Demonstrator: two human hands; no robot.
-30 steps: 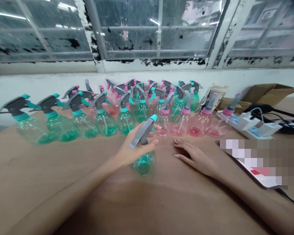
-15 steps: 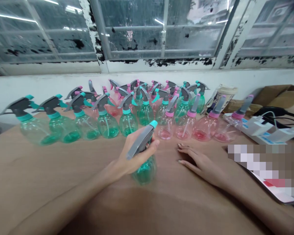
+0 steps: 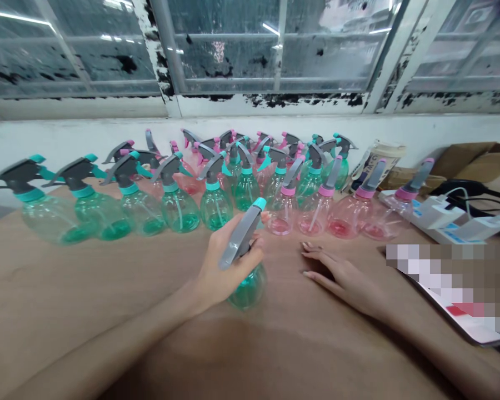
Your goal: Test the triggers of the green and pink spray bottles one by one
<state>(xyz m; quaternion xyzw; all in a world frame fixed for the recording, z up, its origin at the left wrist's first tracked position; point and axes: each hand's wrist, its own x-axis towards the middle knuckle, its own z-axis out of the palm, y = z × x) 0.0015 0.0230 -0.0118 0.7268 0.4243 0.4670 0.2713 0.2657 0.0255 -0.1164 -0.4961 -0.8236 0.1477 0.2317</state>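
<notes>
Tipped steeper, the near-upright green spray bottle (image 3: 248, 290) aims away rightward, left hand (image 3: 223, 264) clamped around it, right hand (image 3: 344, 278) open.

A see-through green spray bottle (image 3: 248, 290) with a rounded body sits at the centre of the frame. Its grey trigger head slants, the teal nozzle tip towards the upper right. Upright pink spray bottles (image 3: 348, 216), grey-headed and pink-collared, stand right of centre.
</notes>
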